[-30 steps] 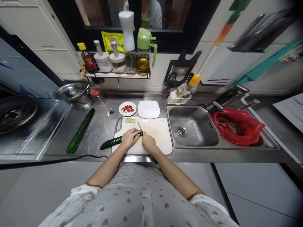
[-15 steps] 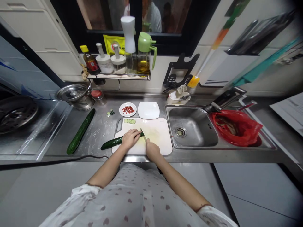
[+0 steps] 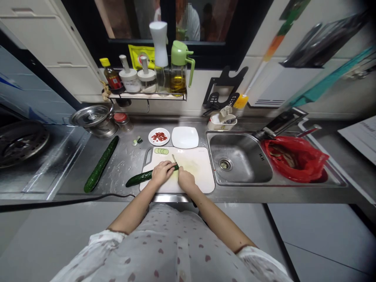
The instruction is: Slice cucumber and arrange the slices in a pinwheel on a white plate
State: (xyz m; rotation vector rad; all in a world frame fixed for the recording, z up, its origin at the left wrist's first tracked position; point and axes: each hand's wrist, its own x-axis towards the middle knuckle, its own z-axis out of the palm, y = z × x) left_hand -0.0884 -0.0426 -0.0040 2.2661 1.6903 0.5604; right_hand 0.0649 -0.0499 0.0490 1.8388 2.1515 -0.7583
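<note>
Carried knife (image 3: 174, 158) slightly up-left in closed right hand (image 3: 186, 180) since earlier frame, apparently to nearer, right end of cucumber (image 3: 139, 179), held left of mid-frame under curled left hand (image 3: 161, 172), slanting lower-left to upper-right.

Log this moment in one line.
left hand: holding cucumber | right hand: holding knife | cutting board: slices near far-left corner | second cucumber: on counter

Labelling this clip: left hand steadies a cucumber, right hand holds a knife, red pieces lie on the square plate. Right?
Wrong plate: the head view shows red pieces on the round plate. The left hand steadies a cucumber; the right hand holds a knife.
</note>
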